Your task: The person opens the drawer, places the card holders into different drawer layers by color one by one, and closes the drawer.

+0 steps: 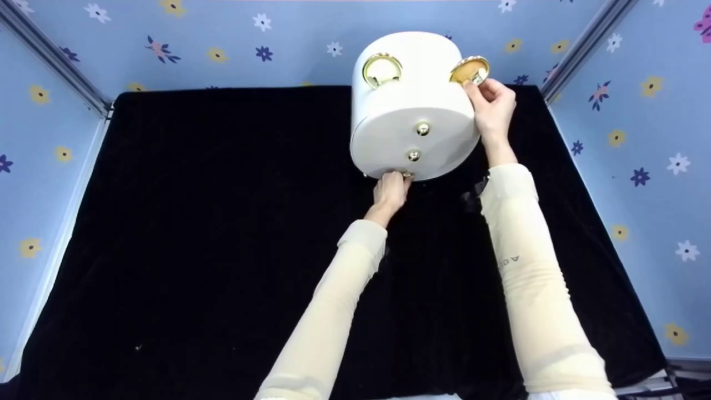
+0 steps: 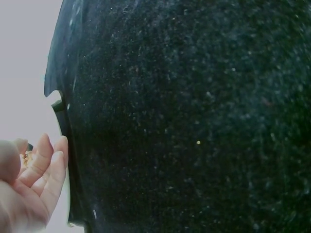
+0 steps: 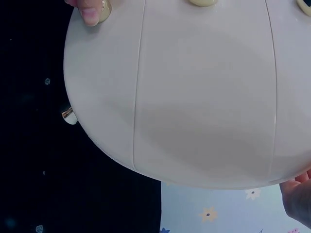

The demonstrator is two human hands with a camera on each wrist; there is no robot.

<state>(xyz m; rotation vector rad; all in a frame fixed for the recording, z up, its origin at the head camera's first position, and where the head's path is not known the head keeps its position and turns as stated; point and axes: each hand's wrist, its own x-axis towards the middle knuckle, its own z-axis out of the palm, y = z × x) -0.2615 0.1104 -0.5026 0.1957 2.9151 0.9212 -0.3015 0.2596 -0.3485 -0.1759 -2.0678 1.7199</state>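
Note:
A white rounded drawer box (image 1: 383, 139) stands at the back of the black cloth, with gold knobs down its front. In the head view, my left hand (image 1: 391, 188) pinches the lowest gold knob (image 1: 407, 174). The right wrist view shows a left fingertip on that knob (image 3: 105, 10), beside thin seams that divide the white front (image 3: 204, 97). My right hand (image 1: 496, 105) holds the lower rim of the right-hand gold round ear-like piece (image 1: 471, 70) between thumb and fingers. A matching gold round piece (image 1: 382, 70) sits at the upper left. In the left wrist view, my left hand (image 2: 36, 187) partly hides a gold thing.
Black cloth (image 1: 211, 233) covers the table. Blue flower-patterned panels (image 1: 300, 44) rise at the back and both sides, joined by metal posts. A small metallic foot (image 3: 69, 115) sticks out beneath the box. A dark object (image 1: 472, 200) lies beside the right sleeve.

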